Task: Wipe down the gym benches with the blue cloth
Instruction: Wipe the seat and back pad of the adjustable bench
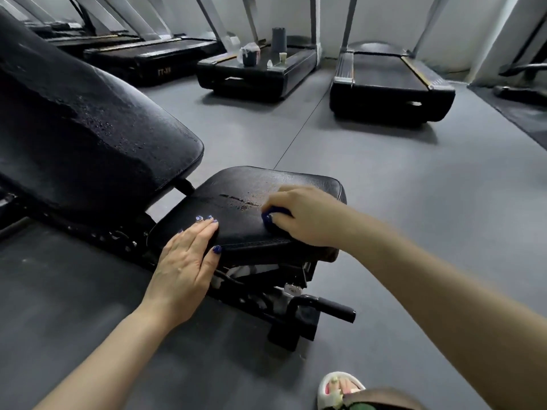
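Two hands share the seat pad (236,184): the left hand (185,261) lies flat with straight fingers over its near-left edge, likely steadying it, while the right hand (299,214) grips the bunched blue cloth (270,217) mid-pad, scrubbing beside droplets.

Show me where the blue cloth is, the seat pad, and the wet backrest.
blue cloth (273,215): head view, the bit showing under the right hand's fingers.
seat pad (236,202): head view, bare top surface, left of the cloth.
backrest (97,128): head view, droplet-covered upper face.
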`<move>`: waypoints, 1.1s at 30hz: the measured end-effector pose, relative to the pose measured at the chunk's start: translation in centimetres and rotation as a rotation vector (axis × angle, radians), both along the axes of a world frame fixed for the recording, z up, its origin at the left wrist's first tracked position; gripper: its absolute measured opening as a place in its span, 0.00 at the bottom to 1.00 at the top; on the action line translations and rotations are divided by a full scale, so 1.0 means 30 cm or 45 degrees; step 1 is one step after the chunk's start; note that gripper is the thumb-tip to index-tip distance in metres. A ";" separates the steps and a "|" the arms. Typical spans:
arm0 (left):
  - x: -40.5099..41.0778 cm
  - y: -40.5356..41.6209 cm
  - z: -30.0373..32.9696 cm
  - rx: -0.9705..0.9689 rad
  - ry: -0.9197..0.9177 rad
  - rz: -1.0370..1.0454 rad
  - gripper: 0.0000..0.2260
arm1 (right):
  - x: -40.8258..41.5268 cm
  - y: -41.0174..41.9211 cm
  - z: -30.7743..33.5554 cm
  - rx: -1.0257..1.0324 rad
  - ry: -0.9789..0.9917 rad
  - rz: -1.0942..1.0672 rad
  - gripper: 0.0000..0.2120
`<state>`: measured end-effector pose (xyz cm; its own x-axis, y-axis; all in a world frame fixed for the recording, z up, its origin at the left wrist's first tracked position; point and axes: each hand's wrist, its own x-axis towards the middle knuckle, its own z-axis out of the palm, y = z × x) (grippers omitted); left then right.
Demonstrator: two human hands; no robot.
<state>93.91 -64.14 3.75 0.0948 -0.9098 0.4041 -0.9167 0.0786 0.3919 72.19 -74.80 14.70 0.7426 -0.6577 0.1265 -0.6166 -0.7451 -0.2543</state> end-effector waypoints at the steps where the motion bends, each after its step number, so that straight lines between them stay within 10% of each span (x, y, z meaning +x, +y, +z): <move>1: 0.000 -0.001 0.009 0.011 0.038 0.002 0.29 | -0.058 0.009 -0.006 -0.006 -0.105 -0.015 0.11; 13: -0.339 -0.220 0.256 0.100 0.228 -0.174 0.27 | -0.223 0.219 -0.345 -0.326 -1.480 -0.371 0.11; 33: -0.436 -0.249 0.229 0.170 0.168 -0.010 0.32 | -0.179 0.028 -0.390 0.016 -1.856 -0.390 0.06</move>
<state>80.83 -71.62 10.61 0.1320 -0.9554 0.2642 -0.8560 0.0245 0.5164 66.82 -73.95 3.01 -0.1935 -0.7676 0.6110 0.0513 -0.6299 -0.7750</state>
